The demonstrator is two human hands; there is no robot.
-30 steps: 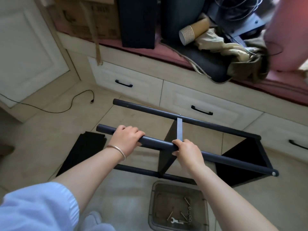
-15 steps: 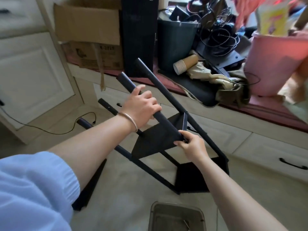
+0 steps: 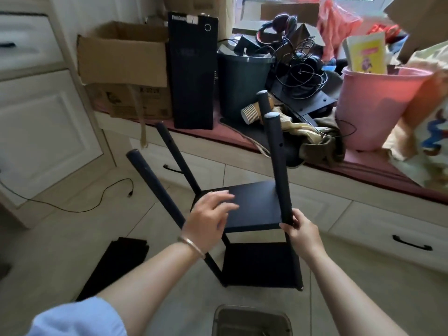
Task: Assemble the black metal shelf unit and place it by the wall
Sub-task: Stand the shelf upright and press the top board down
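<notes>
Both forearms extend forward and upward from the lower edge of the view. The left hand (image 3: 208,220) is open, palm down, fingers (image 3: 224,194) loosely spread and blurred; contact with anything beneath cannot be confirmed. A thin bracelet sits on the left wrist, and a light blue sleeve covers the upper arm. The right hand (image 3: 301,232) is closed around the post (image 3: 278,170), fingers wrapped at its lower part, wrist straight, forearm bare.
</notes>
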